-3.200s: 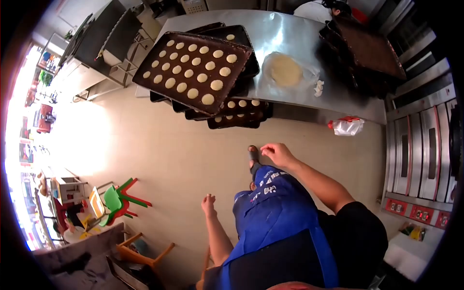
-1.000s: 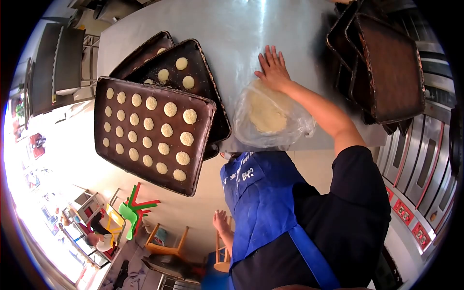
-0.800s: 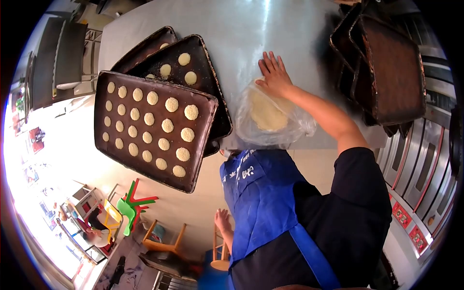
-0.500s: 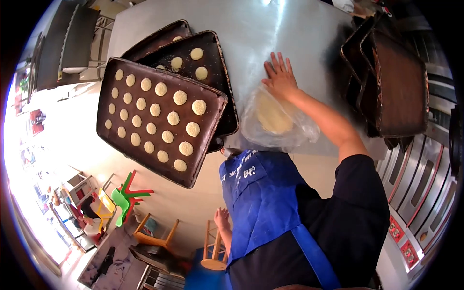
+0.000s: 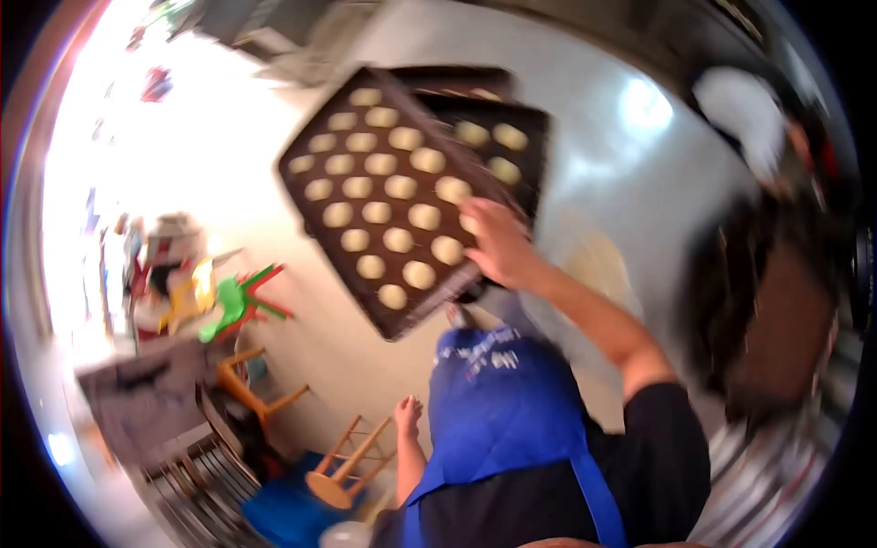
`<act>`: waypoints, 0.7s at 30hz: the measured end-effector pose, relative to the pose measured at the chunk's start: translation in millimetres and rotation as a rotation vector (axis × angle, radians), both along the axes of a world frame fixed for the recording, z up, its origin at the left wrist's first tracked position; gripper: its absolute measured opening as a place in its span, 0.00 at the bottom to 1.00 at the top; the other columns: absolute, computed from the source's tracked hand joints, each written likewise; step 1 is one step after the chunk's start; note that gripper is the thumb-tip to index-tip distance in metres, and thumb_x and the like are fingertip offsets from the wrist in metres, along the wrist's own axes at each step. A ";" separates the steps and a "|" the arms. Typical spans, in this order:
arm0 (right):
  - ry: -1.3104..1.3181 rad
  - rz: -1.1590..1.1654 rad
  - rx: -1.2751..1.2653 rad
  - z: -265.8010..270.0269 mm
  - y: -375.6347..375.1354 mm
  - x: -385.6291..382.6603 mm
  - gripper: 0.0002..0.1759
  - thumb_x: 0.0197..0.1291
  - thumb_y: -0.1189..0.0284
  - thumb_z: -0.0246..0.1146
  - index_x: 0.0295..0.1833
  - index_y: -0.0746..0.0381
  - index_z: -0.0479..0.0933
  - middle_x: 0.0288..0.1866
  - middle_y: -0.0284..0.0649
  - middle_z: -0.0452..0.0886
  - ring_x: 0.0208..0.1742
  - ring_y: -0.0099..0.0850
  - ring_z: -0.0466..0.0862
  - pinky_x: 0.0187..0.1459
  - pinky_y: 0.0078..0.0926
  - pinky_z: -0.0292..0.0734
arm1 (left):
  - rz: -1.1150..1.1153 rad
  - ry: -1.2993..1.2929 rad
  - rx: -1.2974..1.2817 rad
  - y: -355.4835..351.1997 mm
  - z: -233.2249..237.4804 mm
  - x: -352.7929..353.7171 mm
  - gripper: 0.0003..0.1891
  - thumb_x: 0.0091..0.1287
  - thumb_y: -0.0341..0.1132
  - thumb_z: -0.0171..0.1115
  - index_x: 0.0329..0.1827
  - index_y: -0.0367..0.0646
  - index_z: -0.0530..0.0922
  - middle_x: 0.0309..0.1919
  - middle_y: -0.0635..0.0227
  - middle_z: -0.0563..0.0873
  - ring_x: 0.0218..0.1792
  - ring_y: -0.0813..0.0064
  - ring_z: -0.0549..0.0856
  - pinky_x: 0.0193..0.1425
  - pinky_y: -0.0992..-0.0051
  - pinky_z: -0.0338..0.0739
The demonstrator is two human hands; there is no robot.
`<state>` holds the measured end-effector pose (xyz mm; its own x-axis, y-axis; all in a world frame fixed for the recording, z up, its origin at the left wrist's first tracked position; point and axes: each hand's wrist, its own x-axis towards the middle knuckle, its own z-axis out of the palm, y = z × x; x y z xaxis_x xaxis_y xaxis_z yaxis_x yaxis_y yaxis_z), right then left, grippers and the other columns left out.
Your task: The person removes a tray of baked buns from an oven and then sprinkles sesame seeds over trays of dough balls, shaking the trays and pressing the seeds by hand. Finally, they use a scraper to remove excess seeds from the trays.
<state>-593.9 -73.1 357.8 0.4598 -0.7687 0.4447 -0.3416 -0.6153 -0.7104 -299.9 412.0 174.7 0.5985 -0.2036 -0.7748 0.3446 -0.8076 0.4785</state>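
My right hand [image 5: 498, 245] reaches over the right edge of a dark baking tray [image 5: 393, 320]. Its thumb and fingers look apart, though blurred, beside a pale round dough piece [image 5: 452, 190]; firm contact cannot be made out. Several such pieces lie in rows on this tray. Beneath it a second dark tray [image 5: 528, 151] shows, with a few more pieces. My left hand [image 5: 408, 416] hangs low beside the blue apron [image 5: 502, 402], its fingers curled, with nothing visible in them. A pale yellow mass [image 5: 598, 265], blurred, lies on the metal table right of my right forearm.
The shiny metal table [image 5: 585, 137] spans the upper middle. Dark trays [image 5: 790, 310] stand stacked at the right, smeared by motion. A person's white-clad part [image 5: 742, 114] shows at the upper right. A wooden stool [image 5: 333, 489] and green chair [image 5: 228, 306] stand at the lower left.
My right hand has left the bagged pale mass and moved left to the tray's edge. The view has swung, shifting the trays rightward in it. My left hand stays low, its fingers more curled.
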 end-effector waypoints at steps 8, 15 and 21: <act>0.130 -0.504 0.002 -36.2 -21.0 -32.2 0.22 0.59 0.77 0.70 0.60 0.64 0.80 0.50 0.46 0.81 0.53 0.47 0.79 0.57 0.45 0.75 | 0.139 -0.497 -0.238 -74.6 40.6 25.7 0.19 0.74 0.44 0.65 0.53 0.34 0.84 0.40 0.60 0.91 0.42 0.73 0.89 0.48 0.73 0.82; 0.321 -0.402 0.115 -44.3 -48.7 1.3 0.14 0.66 0.64 0.69 0.43 0.65 0.80 0.39 0.46 0.81 0.41 0.49 0.81 0.46 0.45 0.77 | 0.046 -0.562 -0.624 -233.7 106.0 60.0 0.19 0.76 0.47 0.64 0.53 0.38 0.85 0.34 0.60 0.91 0.39 0.74 0.91 0.45 0.72 0.82; 0.350 -0.582 0.188 -67.0 -66.8 12.1 0.26 0.66 0.51 0.69 0.35 0.65 0.77 0.31 0.48 0.83 0.34 0.51 0.82 0.40 0.47 0.77 | -0.328 -0.572 -0.404 -300.6 141.9 74.7 0.24 0.73 0.56 0.64 0.37 0.39 0.83 0.30 0.53 0.90 0.33 0.58 0.91 0.38 0.61 0.82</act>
